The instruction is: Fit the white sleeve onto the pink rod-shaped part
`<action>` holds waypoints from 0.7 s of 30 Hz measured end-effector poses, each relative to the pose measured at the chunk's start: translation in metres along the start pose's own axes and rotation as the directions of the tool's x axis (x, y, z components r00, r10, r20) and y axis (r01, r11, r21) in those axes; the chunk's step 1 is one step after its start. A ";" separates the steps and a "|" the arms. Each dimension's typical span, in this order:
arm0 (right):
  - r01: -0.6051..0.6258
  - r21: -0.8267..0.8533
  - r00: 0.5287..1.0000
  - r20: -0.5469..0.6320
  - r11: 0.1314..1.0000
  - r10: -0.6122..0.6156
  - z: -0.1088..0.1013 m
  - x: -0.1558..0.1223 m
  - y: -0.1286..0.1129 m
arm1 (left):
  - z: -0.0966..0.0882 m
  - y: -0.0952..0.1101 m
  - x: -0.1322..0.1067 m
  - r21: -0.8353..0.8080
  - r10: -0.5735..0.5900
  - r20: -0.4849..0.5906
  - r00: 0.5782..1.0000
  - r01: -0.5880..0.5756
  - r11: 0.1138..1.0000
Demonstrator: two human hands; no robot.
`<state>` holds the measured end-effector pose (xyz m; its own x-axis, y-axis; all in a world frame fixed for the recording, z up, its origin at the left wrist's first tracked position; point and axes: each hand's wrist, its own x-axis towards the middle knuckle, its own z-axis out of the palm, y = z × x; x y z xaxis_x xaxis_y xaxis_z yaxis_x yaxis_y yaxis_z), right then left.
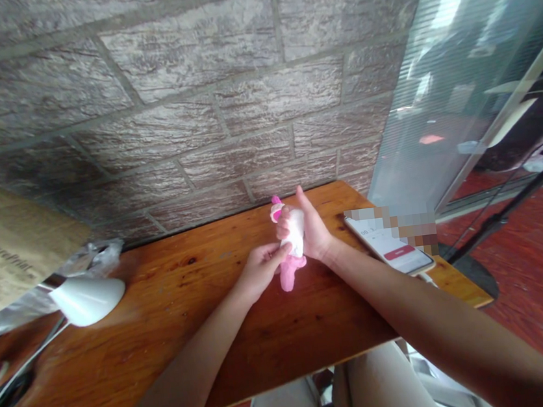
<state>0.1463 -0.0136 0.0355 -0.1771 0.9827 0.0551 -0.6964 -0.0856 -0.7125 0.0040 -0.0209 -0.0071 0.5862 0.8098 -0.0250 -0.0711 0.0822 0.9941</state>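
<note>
Nearest thing at the bottom of the frame is a lap in pale beige trousers [385, 386], tucked under a glossy orange-brown wooden table [167, 320]. The left hand [262, 270], mid-frame, is nearly closed, thumb and fingers pinching the lower white part of a pink-and-white, soft-looking, toy-like object [295, 235], probably to steady that end. The right hand [316, 231] has its fingers curled round the upper part, thumb sticking up free, so I'd guess it carries most of the hold. The object sits between both hands, above the table; can't tell if its pink bottom touches the wood. Right of centre, a flat phone with a lit white screen [378, 237] lies face up, presumably for easy reading. Left side: a glossy white cone-shaped shade [89, 301]. Behind it all, a grey-brown stone-block wall [213, 34].
</note>
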 end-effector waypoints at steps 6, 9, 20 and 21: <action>-0.031 0.044 0.999 -0.005 0.999 0.031 0.002 -0.001 -0.004 | 0.002 0.001 0.000 0.004 0.028 -0.009 1.000 -0.028 1.000; 0.001 0.012 0.999 -0.044 1.000 -0.001 0.002 -0.002 -0.003 | 0.002 0.001 0.000 0.046 0.016 -0.012 1.000 -0.015 0.999; 0.018 0.026 1.000 -0.019 0.999 -0.017 -0.001 0.000 -0.002 | 0.001 0.001 0.000 0.031 0.018 -0.038 0.999 -0.017 0.999; 0.003 0.036 1.000 -0.016 0.999 -0.003 0.000 -0.001 -0.005 | 0.001 0.002 0.000 0.018 0.014 -0.033 0.999 -0.014 1.000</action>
<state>0.1500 -0.0140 0.0384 -0.1642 0.9854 0.0457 -0.7214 -0.0883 -0.6869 0.0051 -0.0215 -0.0052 0.5584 0.8295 -0.0143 -0.0649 0.0609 0.9960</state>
